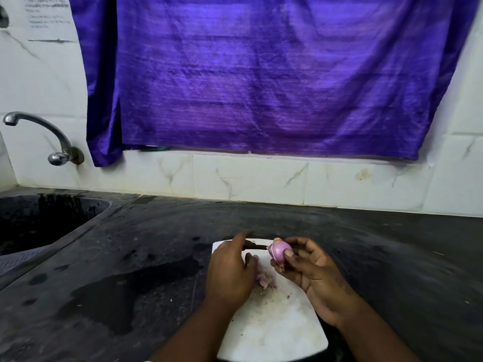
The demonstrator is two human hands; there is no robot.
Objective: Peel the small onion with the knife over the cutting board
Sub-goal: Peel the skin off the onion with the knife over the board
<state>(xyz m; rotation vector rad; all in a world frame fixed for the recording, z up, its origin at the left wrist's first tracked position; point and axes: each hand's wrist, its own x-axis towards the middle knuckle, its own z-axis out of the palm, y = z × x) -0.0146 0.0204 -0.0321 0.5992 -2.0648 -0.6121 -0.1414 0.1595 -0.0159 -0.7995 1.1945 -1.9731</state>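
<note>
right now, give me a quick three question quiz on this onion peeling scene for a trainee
1. True or false: the right hand holds the onion in its fingers.
2. The knife is: A) gripped by the left hand B) gripped by the right hand C) lying loose on the board.
3. Fill in: the loose peel scraps lie on the white ____.
Key: 1 true; 2 A; 3 cutting board.

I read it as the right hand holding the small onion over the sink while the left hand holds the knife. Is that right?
Not quite. The head view shows the small onion held over the far end of the white cutting board, not the sink, which lies off to the left. The rest stands: the right hand holds it and the left hand holds the knife.
</note>
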